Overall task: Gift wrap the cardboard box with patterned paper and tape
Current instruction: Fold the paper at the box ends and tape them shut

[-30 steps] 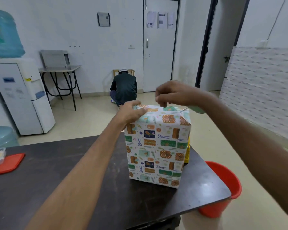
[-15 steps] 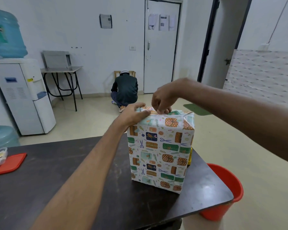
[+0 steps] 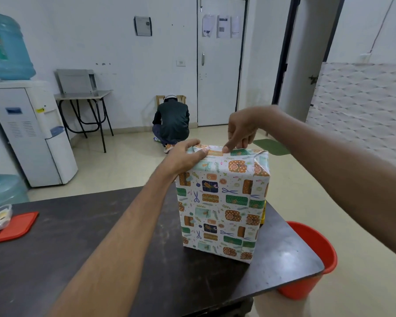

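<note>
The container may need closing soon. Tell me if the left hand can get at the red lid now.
Probably yes. Bare table lies between the left hand and the red lid, with nothing in the way, but the hand grips the top edge of the wrapped box and would have to let go first.
</note>
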